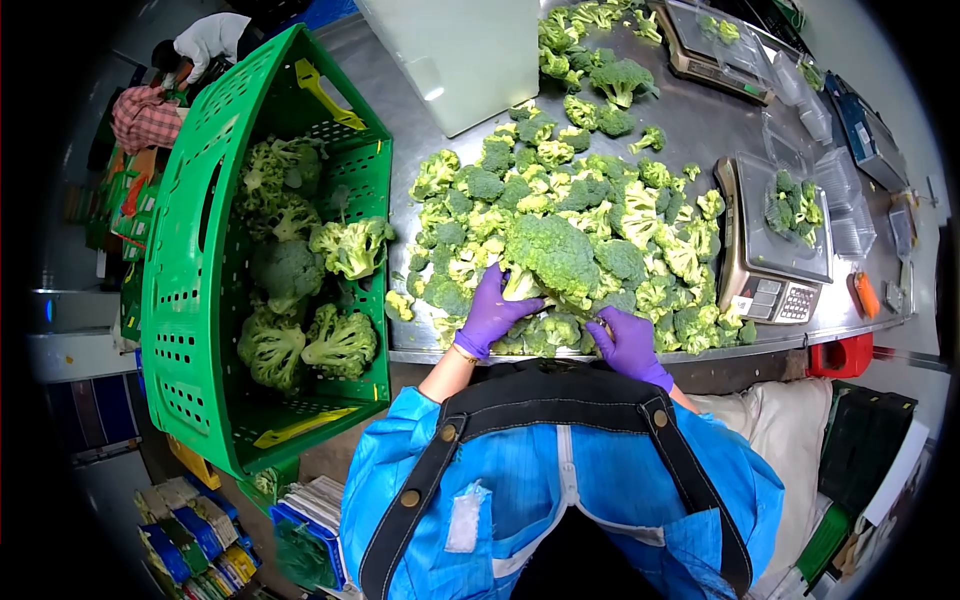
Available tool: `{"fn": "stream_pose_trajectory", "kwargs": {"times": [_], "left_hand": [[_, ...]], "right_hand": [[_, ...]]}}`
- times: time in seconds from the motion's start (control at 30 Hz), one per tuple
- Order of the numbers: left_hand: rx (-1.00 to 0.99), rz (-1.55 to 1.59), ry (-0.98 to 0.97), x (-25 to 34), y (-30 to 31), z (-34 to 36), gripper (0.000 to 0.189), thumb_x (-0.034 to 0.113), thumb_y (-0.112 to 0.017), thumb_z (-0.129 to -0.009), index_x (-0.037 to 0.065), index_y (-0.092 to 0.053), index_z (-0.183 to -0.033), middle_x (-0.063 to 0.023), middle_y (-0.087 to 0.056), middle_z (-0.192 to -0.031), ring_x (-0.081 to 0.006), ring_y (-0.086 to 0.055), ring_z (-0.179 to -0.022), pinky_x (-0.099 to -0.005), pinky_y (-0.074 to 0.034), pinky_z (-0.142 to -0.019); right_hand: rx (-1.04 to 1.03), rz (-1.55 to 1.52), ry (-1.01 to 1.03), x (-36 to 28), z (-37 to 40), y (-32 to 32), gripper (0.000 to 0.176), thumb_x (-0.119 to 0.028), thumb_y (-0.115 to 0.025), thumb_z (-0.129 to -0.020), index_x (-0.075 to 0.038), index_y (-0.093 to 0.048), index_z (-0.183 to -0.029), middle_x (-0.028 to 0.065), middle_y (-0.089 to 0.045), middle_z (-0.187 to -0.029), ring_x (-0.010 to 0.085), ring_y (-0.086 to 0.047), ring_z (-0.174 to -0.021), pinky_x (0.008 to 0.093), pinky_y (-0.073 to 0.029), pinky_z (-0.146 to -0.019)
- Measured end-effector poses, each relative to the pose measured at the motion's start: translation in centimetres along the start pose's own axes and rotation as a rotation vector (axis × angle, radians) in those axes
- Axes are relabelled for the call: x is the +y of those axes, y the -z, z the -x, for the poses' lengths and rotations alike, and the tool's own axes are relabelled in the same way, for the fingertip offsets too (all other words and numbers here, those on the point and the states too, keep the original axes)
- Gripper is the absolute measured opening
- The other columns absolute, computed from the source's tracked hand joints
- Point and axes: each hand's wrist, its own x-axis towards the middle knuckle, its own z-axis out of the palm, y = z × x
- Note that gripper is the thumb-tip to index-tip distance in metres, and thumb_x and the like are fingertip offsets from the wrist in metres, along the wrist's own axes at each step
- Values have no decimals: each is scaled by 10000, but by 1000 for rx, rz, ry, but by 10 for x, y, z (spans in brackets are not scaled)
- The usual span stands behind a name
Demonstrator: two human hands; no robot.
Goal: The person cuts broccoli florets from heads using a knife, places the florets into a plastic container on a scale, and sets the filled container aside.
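My left hand (496, 314), in a purple glove, grips the pale stem of a large broccoli head (552, 256) above the front edge of the metal table (420, 357). To the right of that head, my right hand (630, 345), gloved in purple too, has its fingers bent close together near the florets; whatever it may hold is too small to make out. A wide pile of cut broccoli florets (590, 190) spreads around and behind both hands.
At the left stands a green crate (215, 240) with whole broccoli heads (290, 270). A pale upright container (460, 60) is behind the pile. Two scales (775, 298) (715, 75), plastic trays (848, 205) and an orange object (866, 295) lie right. Two people (212, 45) (147, 120) are far left.
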Motion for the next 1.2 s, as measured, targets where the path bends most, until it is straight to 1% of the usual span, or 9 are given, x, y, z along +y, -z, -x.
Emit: {"fn": "stream_pose_trajectory", "kwargs": {"times": [0.3, 0.5, 0.57, 0.63, 0.83, 0.9, 0.97, 1.03, 1.2], "left_hand": [[-30, 34, 50, 5, 2, -3, 682, 172, -799, -606, -78, -445, -1133, -130, -551, -1048, -205, -530, -962, -303, -418, -848], [-17, 1, 10, 23, 2, -1, 630, 240, -808, -597, -62, -480, -1042, -129, -566, -963, -182, -534, -885, -301, -428, -785], [-27, -45, 117, 12, 0, 0, 695, 247, -809, -590, -46, -455, -1112, -169, -526, -1062, -245, -514, -978, -353, -413, -847], [26, -85, 50, -6, -4, -1, 709, 271, -811, -590, -64, -455, -1103, -171, -534, -1045, -241, -522, -961, -346, -415, -843], [-95, -107, 54, -8, 15, -14, 702, 286, -812, -592, -86, -476, -1083, -163, -565, -991, -231, -549, -919, -322, -433, -819], [-138, 40, 82, 18, 16, -11, 668, 272, -811, -595, -75, -485, -1062, -144, -580, -946, -212, -559, -876, -318, -445, -788], [-49, 130, 64, 3, 13, -12, 618, 257, -816, -585, -51, -493, -1013, -139, -574, -941, -199, -551, -859, -320, -444, -771], [29, -93, -51, -3, 1, -4, 609, 251, -816, -577, -32, -479, -998, -131, -553, -923, -188, -528, -850, -319, -436, -744], [22, -36, 11, 13, -6, 5, 592, 229, -811, -589, -21, -464, -997, -119, -530, -914, -191, -512, -850, -332, -432, -744]], "right_hand": [[-92, 138, -19, -4, -3, 5, 309, -355, -579, -819, -67, -502, -737, 111, -511, -547, 302, -541, -507, 386, -402, -454], [-50, 202, -87, -17, -13, 0, 298, -334, -576, -824, -68, -495, -718, 101, -518, -544, 293, -538, -492, 388, -399, -446], [-33, 201, -37, -16, -16, -1, 289, -325, -571, -830, -71, -498, -713, 99, -518, -539, 291, -536, -486, 384, -397, -440], [-28, 211, -36, -19, -20, 0, 290, -324, -571, -830, -71, -498, -709, 100, -518, -538, 291, -535, -485, 385, -395, -438], [-70, 249, 65, -4, -35, -1, 302, -338, -569, -830, -72, -502, -705, 102, -511, -521, 292, -538, -486, 386, -399, -439], [-78, 226, 103, -4, -38, -3, 305, -343, -566, -831, -73, -502, -705, 103, -509, -515, 291, -542, -488, 388, -402, -440], [-91, 262, 40, -11, -41, -7, 293, -324, -571, -831, -68, -492, -713, 118, -521, -528, 305, -546, -504, 393, -407, -456], [-84, 271, 36, -13, -41, -8, 299, -327, -572, -831, -65, -499, -705, 123, -519, -523, 306, -545, -500, 391, -407, -455], [-77, 226, 23, -11, -32, 1, 332, -337, -571, -833, -55, -518, -665, 130, -509, -493, 309, -538, -472, 397, -404, -442]]}}
